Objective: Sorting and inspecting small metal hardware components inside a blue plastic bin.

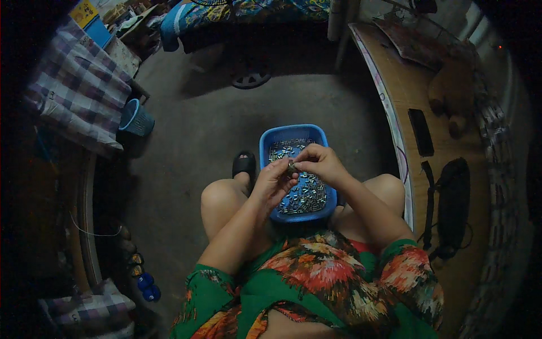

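My left hand [275, 182] and my right hand [319, 164] meet over a blue plastic basket [333, 210]. Between their fingertips is a small, shiny metal piece [292, 166], too small and partly covered to tell its kind. Both hands are closed, thumbs and fingers pinched around it. Many small cylindrical metal pieces [305, 198] lie loose in the basket below, bunched thickest toward its near end. The basket stands between my knees, its far part showing beyond my hands.
On the right, a wooden bench [389, 73] carries a dark phone-like slab [420, 132], a black bag [453, 198] and a brown plush toy [451, 93]. A blue bin [136, 118] stands at the left beside checked cloth [79, 85]. A bed [254, 14] is at the back.
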### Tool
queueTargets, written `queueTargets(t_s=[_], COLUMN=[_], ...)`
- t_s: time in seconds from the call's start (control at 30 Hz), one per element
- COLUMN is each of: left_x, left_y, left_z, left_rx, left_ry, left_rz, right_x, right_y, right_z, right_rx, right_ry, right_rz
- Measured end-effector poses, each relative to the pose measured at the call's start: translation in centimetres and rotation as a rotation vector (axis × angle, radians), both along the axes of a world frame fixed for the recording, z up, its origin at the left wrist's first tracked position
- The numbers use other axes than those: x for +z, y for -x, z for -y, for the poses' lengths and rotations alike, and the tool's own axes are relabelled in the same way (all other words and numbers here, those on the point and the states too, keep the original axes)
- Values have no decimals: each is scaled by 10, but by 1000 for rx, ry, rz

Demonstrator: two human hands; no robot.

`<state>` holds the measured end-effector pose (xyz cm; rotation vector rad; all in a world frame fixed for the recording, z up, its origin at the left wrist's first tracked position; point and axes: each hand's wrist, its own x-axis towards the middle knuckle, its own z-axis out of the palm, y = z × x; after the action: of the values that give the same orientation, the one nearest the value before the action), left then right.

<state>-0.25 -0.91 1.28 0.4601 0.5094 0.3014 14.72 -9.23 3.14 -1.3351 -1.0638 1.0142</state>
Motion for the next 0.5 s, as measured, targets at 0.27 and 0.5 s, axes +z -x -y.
queueTargets(t_s=[0.27, 0.5], left_x=[2, 1], left_y=[0, 1], left_z=[-2, 1], left_rx=[8, -28], left_ry=[-19, -25], left_rz=[11, 3], right_x=[7, 4], right_y=[-8, 1], right_z=[0, -1], right_rx=[-58, 120], right_ry=[115, 84], right_rz=[-107, -249])
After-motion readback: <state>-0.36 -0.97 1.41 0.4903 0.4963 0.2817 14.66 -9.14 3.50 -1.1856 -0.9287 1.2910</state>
